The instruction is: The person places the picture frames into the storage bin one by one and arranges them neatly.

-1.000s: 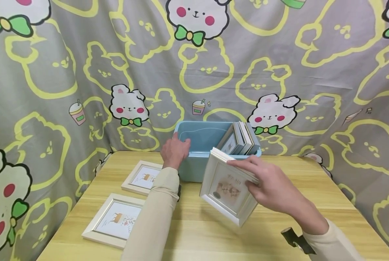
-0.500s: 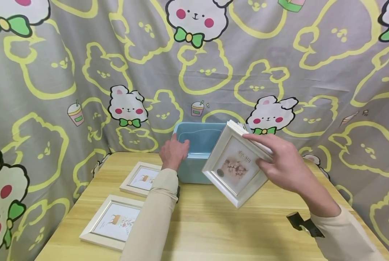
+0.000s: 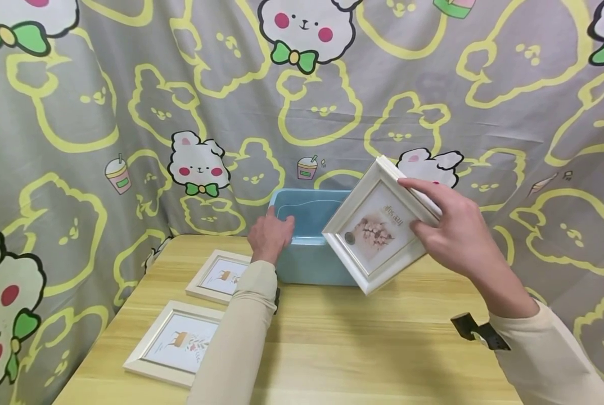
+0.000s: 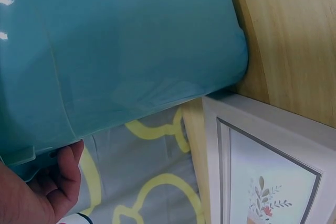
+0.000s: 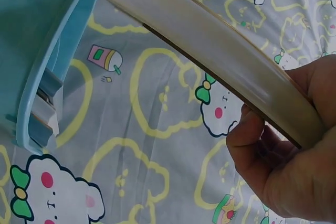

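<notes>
In front of the blue bin (image 3: 307,267) and to its left, the nearer flat frame (image 3: 177,340) lies on the wooden table (image 3: 332,360), the farther flat frame (image 3: 220,277) just beside the bin. The right hand (image 3: 454,233) pinches the tilted flower-print frame (image 3: 375,230) aloft before the bin's right part. The left hand (image 3: 270,236) grips the bin's left rim, fingers curled. Behind the bin hangs a patterned curtain (image 3: 327,126)

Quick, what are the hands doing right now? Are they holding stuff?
Left hand: closed, gripping the blue bin by its edge.
Right hand: closed, holding a tilted picture frame.
</notes>
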Action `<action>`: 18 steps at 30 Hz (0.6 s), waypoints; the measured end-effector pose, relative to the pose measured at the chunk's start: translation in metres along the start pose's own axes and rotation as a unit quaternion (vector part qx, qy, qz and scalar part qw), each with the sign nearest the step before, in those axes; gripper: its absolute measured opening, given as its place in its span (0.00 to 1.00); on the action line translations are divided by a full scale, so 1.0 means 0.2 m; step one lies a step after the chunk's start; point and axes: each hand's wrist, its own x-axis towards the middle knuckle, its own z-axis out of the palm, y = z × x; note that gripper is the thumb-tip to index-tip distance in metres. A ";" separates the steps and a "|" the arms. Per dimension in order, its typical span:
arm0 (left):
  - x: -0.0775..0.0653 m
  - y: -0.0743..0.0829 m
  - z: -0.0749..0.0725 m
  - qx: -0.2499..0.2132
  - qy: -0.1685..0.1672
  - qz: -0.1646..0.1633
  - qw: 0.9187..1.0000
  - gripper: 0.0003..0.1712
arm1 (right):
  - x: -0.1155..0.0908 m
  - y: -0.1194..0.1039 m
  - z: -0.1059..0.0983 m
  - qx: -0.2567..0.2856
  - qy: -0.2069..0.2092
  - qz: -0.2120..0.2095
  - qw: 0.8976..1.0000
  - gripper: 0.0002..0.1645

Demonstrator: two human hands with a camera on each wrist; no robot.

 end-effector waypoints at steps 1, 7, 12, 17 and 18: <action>0.00 0.00 0.00 0.000 0.000 -0.001 1.000 0.42 | 0.01 0.00 0.00 0.002 0.001 0.006 1.000 0.43; 0.00 0.00 0.00 0.001 -0.005 0.002 1.000 0.42 | 0.08 0.00 0.00 0.000 0.012 0.026 1.000 0.43; 0.00 0.00 0.00 0.002 -0.004 0.001 1.000 0.42 | 0.14 0.00 0.01 -0.014 0.005 0.046 0.999 0.43; 0.00 0.00 0.00 0.006 -0.008 -0.003 1.000 0.42 | 0.18 0.00 0.04 -0.021 0.001 0.070 0.997 0.43; 0.00 0.00 0.00 0.005 -0.009 -0.004 1.000 0.42 | 0.19 0.01 0.05 -0.023 0.000 0.074 0.997 0.43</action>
